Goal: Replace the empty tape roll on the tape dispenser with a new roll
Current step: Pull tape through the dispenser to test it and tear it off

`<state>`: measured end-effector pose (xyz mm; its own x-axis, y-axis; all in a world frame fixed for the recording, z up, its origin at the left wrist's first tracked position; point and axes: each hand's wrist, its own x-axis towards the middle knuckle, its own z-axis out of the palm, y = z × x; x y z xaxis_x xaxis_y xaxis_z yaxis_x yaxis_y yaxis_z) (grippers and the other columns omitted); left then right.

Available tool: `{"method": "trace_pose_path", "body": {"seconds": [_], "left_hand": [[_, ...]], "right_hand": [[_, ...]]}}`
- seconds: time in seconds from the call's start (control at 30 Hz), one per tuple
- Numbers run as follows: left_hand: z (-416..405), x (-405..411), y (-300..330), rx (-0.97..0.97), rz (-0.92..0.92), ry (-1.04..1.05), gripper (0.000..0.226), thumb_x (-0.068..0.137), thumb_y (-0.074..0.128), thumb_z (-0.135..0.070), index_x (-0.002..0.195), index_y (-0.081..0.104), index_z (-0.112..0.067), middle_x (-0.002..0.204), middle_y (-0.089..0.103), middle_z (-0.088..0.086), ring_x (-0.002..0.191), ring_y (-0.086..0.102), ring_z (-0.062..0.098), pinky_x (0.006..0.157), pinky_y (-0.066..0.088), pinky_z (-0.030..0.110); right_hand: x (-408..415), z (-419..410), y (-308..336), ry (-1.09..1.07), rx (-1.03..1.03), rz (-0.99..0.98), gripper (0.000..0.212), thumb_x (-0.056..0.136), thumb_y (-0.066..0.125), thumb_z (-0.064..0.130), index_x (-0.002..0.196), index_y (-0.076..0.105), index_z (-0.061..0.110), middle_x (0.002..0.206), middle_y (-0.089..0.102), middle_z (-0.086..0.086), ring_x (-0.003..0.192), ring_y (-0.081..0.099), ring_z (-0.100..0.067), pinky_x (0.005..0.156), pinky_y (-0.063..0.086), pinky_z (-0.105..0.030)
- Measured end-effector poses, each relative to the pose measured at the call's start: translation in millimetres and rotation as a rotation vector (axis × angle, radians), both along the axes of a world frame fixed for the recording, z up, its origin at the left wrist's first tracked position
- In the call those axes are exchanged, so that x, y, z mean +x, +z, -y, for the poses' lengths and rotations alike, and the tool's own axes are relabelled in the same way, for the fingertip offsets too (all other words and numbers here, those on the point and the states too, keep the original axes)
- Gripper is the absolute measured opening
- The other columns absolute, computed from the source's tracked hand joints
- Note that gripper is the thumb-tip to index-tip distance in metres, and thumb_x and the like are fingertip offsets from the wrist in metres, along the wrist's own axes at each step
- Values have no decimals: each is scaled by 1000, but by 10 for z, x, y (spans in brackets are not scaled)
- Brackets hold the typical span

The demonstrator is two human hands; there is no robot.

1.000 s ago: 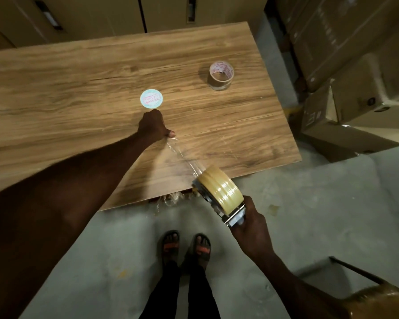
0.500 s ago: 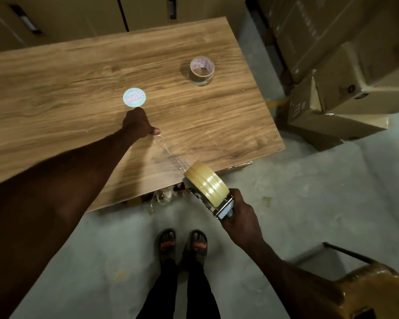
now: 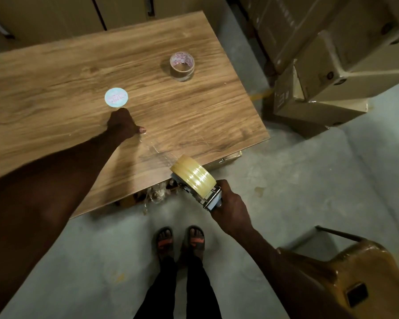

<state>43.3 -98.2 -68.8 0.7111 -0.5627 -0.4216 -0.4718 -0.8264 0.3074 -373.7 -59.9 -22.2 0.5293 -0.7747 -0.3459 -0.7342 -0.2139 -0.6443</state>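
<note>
Head view, looking down. Floor: smooth grey concrete, open to the right of and in front of the table. Table: flat wood-grain top, its left part cut off by the frame; the near edge runs diagonally and the right corner overhangs the floor. Boxes: brown cardboard, stacked close beside the table's right edge, leaving a narrow strip of floor between. Left hand: pressed on the tabletop, fingers curled under and mostly hidden, thumb out, pinning the end of a clear tape strip whose outline is faint against the wood. Right hand: beyond the near table edge, fingers closed around the handle of the dispenser, a metal frame largely hidden by hand and roll. New roll: yellowish, glossy, mounted on the dispenser. Empty roll: cardboard ring, printed inside, upright near the far right of the table. Disc: flat, pale, round label just beyond the left hand; print illegible.
</note>
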Motion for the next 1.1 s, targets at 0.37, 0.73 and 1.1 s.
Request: {"method": "trace_pose_path", "body": {"seconds": [0.37,0.73,1.1], "left_hand": [[-13,-31,9,-10,-9,28,65,59,91,-42,106,68,-3,112,71,18,108,65,35,87,56,43],[34,118,-83,25,-18,-19,73,55,88,-54,96,70,3,100,73,22,99,69,36,81,55,39],[-207,-162,265,-252,-145,111,54,60,93,-33,94,58,-10,107,68,14,105,62,29,88,47,39]], "right_hand": [[80,-130,-30,-55,-23,65,56,78,82,14,122,49,21,92,74,7,80,74,-18,56,47,-13],[-769,-419,-171,-150,75,-193,54,78,75,15,124,50,28,85,71,9,80,74,-25,63,51,-30],[-467,-355,131,-231,43,93,46,78,82,14,113,55,27,80,73,12,74,70,-5,58,57,-28]]}}
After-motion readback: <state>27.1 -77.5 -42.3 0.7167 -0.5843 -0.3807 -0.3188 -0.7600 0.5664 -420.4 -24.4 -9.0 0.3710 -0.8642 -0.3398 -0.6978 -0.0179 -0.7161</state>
